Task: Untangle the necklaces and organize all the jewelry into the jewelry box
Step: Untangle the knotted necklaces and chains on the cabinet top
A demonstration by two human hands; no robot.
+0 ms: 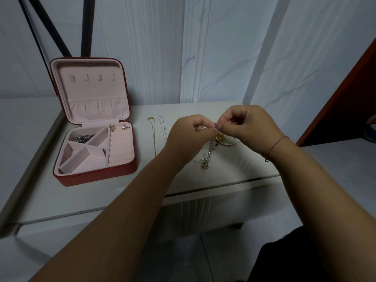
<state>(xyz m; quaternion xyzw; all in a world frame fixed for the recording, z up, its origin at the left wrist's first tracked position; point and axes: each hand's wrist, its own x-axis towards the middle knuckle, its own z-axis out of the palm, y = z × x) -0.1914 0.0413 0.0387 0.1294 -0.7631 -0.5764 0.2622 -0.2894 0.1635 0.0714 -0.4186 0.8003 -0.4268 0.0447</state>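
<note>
A tangle of necklaces (pixel 213 148) with gold and silver charms hangs and lies on the white table (pixel 101 196). My left hand (pixel 189 135) and my right hand (pixel 248 129) meet above it, both pinching the tangle's top between fingertips. A gold chain (pixel 153 137) and a thin silver chain (pixel 162 129) lie straight on the table left of my hands. The red jewelry box (pixel 95 174) stands open at the left, pink inside, with silver pieces (pixel 84 137) in a back compartment and two small earrings (pixel 119 127) at its back edge.
The table's front edge runs just below my forearms. A white draped wall stands behind. Black stand legs (pixel 87 27) rise behind the box. A red-brown panel (pixel 345 94) slants at the right.
</note>
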